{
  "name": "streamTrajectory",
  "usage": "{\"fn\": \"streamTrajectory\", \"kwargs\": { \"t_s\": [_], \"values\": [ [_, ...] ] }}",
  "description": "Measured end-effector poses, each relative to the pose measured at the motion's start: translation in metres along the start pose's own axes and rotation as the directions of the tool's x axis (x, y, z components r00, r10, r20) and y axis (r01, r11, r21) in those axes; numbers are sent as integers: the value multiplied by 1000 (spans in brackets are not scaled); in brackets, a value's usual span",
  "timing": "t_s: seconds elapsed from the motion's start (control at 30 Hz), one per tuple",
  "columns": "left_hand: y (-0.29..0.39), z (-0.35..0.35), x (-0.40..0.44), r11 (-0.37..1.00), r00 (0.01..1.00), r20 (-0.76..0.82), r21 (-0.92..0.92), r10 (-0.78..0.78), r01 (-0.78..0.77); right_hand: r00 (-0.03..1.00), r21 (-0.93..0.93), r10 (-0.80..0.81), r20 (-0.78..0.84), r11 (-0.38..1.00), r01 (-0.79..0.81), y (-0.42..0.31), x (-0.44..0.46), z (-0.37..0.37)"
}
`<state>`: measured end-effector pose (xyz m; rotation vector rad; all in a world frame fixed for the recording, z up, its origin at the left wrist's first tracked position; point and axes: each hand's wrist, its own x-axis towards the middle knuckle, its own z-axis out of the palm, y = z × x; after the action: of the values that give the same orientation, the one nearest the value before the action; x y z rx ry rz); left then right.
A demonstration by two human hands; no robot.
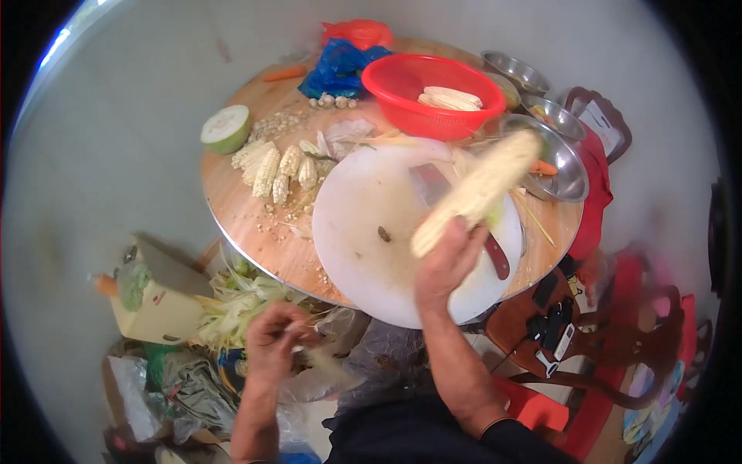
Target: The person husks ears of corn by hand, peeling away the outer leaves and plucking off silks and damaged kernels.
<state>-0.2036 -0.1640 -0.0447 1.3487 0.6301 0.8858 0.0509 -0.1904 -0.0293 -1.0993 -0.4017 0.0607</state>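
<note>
A long pale corn cob point(483, 189) is in my right hand point(450, 259), tilted up to the right over the round white cutting board point(355, 224). Beneath the cob a cleaver lies on the board, its red-brown handle point(497, 257) to the right of my hand. My left hand point(282, 336) is off the table's near edge, fingers curled together around something thin and pale, blurred, perhaps silk or husk. Green corn husks point(239, 305) are heaped just beyond it. Several short corn pieces point(267, 172) lie left of the board.
On the round wooden table point(232, 197), a red basket point(394, 100) holds peeled cobs. Metal bowls point(568, 174) stand at the right. A cut green gourd point(226, 129) and a blue bag point(338, 68) are farther back. A chair point(514, 329) holds small items below right.
</note>
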Motion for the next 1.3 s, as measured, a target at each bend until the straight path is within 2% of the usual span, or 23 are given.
{"fn": "streamTrajectory", "kwargs": {
  "t_s": [0.03,0.07,0.17,0.23,0.3,0.33,0.37,0.4,0.43,0.47,0.53,0.57,0.6,0.63,0.7,0.93,1.0,1.03,1.07,1.13,1.2,1.27,1.3],
  "values": [
    [-6,-20,-4,998,999,-48,56,18,-15,984,-102,-173,-54,981,167,-12,11,-3],
    [-6,-38,-9,995,991,-132,101,34,-20,984,-108,-168,-57,981,161,-23,24,-11],
    [-9,-91,-16,985,970,-242,173,23,19,917,236,145,373,941,-244,-40,56,-37],
    [-26,-130,-22,979,954,-301,193,-10,72,876,265,185,446,907,-327,-40,53,-44],
    [-67,-174,-24,692,952,-303,679,-42,246,821,287,227,524,860,-422,-34,43,-52],
    [-89,-193,-28,687,950,-310,681,-41,252,782,241,254,569,858,-454,-26,37,-58],
    [-112,-211,-33,327,993,-97,942,73,68,745,194,280,605,856,-480,-20,31,-64],
    [-122,-216,-35,-103,985,153,984,83,-144,747,197,285,601,853,-484,-17,25,-68],
    [-132,-221,-36,-150,994,-50,988,-94,35,727,125,295,620,878,-463,-16,20,-71],
    [-118,-202,-29,-149,995,-38,989,-92,24,710,52,303,636,901,-431,-15,17,-73],
    [-58,-126,-16,95,964,-264,959,-32,266,710,22,320,627,904,-427,-13,11,-80],
    [-43,-100,-9,212,975,-217,956,53,201,695,-67,318,645,929,-363,-12,9,-82],
    [-25,-72,-4,446,980,-200,878,5,177,676,-152,318,665,944,-293,-10,6,-83],
    [-10,-41,3,652,984,-173,742,-35,153,659,-146,333,675,935,-322,-8,3,-84],
    [-14,5,15,969,999,-15,244,-46,48,671,-158,311,673,947,-280,-6,-9,-80],
    [-19,117,83,966,976,214,-258,32,25,718,-309,298,629,943,-121,-24,-20,-79],
    [-34,125,95,943,968,251,-324,13,72,635,-476,245,733,851,221,-34,-2,-87],
    [-38,129,97,907,963,269,-407,3,110,682,-483,120,721,793,371,-38,6,-88],
    [-41,133,97,861,957,291,-485,-6,154,689,-492,123,715,789,369,-47,11,-85],
    [-42,140,96,848,950,311,-509,20,148,814,-616,183,552,747,250,-65,25,-78],
    [-44,144,95,837,944,325,-530,52,136,813,-602,139,565,744,291,-64,39,-72],
    [-48,145,95,855,913,402,-497,72,151,757,-613,-19,654,574,544,-63,50,-63],
    [-49,146,94,854,911,406,-498,74,152,758,-615,-20,652,571,544,-62,56,-59]
  ]
}}
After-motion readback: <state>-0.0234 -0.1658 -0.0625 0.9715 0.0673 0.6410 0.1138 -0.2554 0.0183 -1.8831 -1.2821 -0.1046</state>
